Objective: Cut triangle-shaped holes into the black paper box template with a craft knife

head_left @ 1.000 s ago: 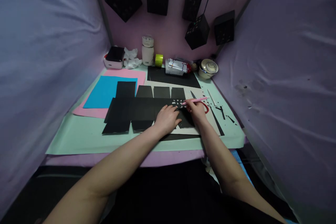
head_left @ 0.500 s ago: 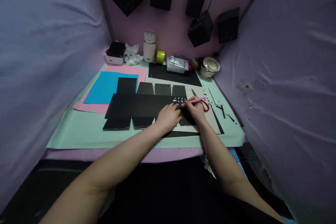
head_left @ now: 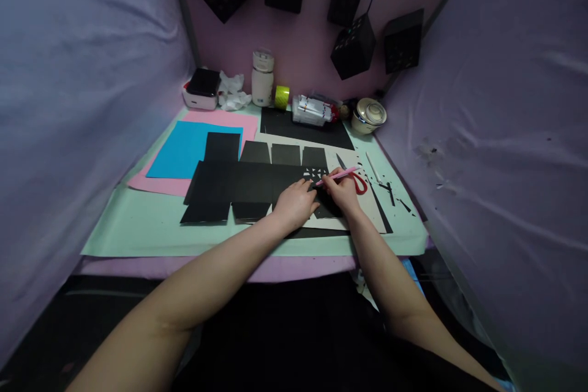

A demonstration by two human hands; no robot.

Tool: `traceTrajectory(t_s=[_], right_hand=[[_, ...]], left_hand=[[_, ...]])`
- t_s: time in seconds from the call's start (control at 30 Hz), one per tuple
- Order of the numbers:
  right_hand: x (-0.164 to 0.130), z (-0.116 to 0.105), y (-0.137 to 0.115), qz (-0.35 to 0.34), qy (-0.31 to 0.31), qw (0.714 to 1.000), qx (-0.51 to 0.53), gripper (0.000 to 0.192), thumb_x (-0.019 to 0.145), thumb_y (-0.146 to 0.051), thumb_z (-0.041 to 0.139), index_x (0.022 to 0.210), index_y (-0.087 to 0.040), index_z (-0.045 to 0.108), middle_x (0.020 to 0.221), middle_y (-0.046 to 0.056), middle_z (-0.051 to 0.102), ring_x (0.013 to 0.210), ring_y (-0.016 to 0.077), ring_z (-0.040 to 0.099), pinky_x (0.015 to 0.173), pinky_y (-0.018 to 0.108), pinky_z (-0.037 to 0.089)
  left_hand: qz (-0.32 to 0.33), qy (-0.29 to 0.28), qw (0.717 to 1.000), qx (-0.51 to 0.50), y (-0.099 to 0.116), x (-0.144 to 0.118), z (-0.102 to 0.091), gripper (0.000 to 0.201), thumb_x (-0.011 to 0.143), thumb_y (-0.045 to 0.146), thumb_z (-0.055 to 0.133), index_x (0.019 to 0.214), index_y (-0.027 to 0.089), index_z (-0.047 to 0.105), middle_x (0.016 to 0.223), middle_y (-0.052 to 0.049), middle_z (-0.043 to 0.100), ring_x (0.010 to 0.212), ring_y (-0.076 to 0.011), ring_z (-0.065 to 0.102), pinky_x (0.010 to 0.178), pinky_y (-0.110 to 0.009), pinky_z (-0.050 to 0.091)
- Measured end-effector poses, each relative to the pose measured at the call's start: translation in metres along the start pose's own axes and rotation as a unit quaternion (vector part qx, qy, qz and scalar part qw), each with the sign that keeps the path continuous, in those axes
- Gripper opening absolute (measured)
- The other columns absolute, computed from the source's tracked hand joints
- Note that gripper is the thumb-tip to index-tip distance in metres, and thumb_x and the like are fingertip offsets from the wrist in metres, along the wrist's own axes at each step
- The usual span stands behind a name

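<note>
A flat black paper cut-out (head_left: 229,184) with several flaps lies on the mint green mat (head_left: 138,226). My left hand (head_left: 296,203) presses flat on its right part, fingers spread. My right hand (head_left: 339,190) grips a pink craft knife (head_left: 337,175) like a pen, with the tip at a patch of small cut-out shapes (head_left: 315,173) in the black paper. Red-handled scissors (head_left: 356,180) lie just behind my right hand.
Blue (head_left: 186,147) and pink (head_left: 229,122) sheets lie at the left, another black sheet (head_left: 303,125) at the back. A white device (head_left: 201,87), tissue, a white bottle (head_left: 262,78), yellow tape (head_left: 282,97) and a round tin (head_left: 369,114) line the back wall. Black paper boxes (head_left: 353,46) hang above. Black scraps (head_left: 395,199) lie at the right.
The view has shifted slightly. My right hand has drawn the knife a little to the left and toward me over the cut-out patch. My left hand stays pressed on the paper.
</note>
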State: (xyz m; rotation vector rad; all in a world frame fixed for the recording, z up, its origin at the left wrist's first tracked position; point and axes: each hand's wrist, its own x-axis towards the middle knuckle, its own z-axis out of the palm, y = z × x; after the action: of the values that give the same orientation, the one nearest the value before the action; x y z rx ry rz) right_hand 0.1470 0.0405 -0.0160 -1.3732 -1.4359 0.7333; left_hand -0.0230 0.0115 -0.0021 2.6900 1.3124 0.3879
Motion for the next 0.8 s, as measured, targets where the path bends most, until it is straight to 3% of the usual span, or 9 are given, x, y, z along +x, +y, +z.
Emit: traceTrajectory(t_s=[0.8], right_hand=[[-0.0002,0.0009,0.0014,-0.031,0.004,0.997,-0.064,0.020,0.077,-0.037,0.061,0.071,-0.021,0.050,0.061,-0.002,0.056,0.057,0.0150,0.051,0.056,0.027,0.038]], left_hand=[[0.003,0.023,1.000,-0.012,-0.0012,0.0023,0.0042,0.035,0.092,0.032,0.059,0.118,0.010,0.066,0.135,-0.017,0.057,0.130,-0.0305,0.050,0.110,-0.041,0.039]])
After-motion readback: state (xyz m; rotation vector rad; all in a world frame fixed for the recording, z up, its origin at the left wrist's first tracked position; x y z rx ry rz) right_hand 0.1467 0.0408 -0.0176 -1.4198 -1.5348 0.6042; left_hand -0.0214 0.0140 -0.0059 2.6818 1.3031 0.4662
